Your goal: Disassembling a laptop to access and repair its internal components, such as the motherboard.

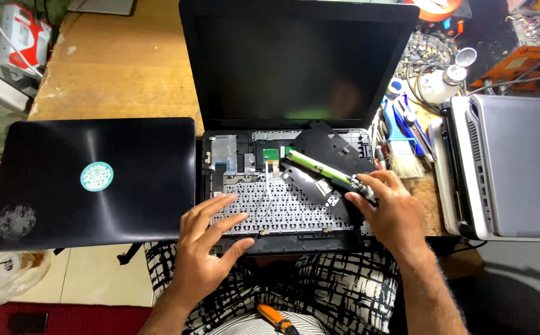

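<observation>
Left hand (205,248) spread flat, palm down, fingers fanned apart and holding nothing, fingertips resting on the lower left of the exposed keyboard backing (276,211), thumb stretched toward the front edge, forearm rising from the bottom of the view over the lap. Right hand (388,211) curled, knuckles up, fingers and thumb pinched on the near end of a long black part (326,164) with a green strip along it and a metal hinge end, wrist bent inward, forearm angled up from the lower right. Black part lying diagonally across the upper right of the opened laptop base (211,161), far end pointing toward the screen hinge, near end under the right fingers. White ribbon cable (267,186) running down the keyboard backing between the two hands. Dark laptop screen (295,62) upright behind the base. Closed black laptop (96,180) with a round teal sticker just beside the base on the left, on a wooden bench (121,68). Silver closed laptop (518,167) to the right, well apart from the hand, with a blue brush (400,127) and a tangle of small tools between. Orange-handled screwdriver (276,319) on the lap, over black-and-white patterned cloth (332,285).
</observation>
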